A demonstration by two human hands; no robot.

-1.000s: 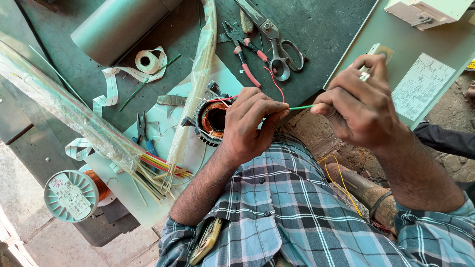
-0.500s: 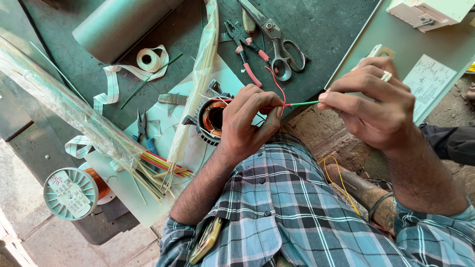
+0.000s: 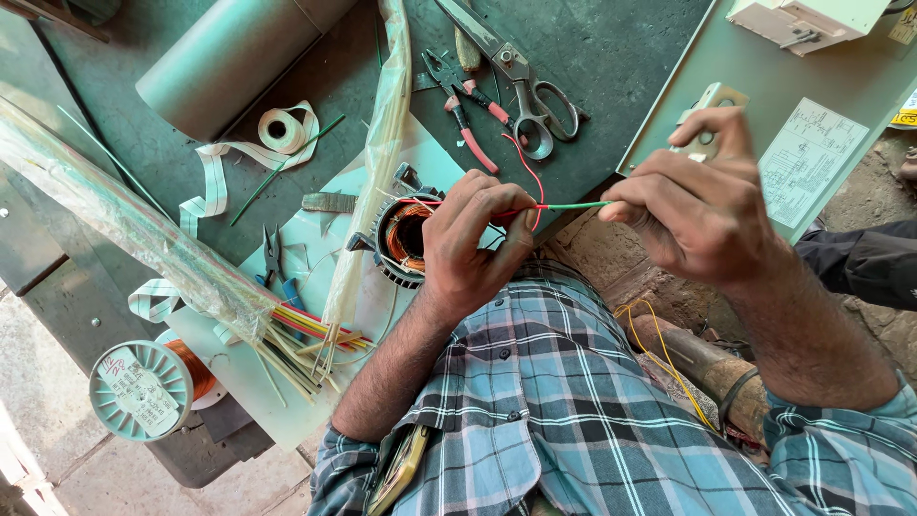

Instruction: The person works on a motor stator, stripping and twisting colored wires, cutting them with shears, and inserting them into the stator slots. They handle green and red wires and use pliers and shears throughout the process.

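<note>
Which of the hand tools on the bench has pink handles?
The pliers beside the big scissors; the scissors are bare metal, and the small cutters have dark handles.

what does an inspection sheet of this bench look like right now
surface: dark green bench top, scuffed, with a pale sheet under the work
job's things: copper-wound stator; green sleeve over a red wire
clutter: scissors, red-handled pliers, tape roll, grey roll, copper wire spool, bagged sleeving
grippers: left hand pinches the red wire; right hand pinches the green sleeve
cables: yellow wire by the lap
surroundings: stone floor, paper diagram
</note>
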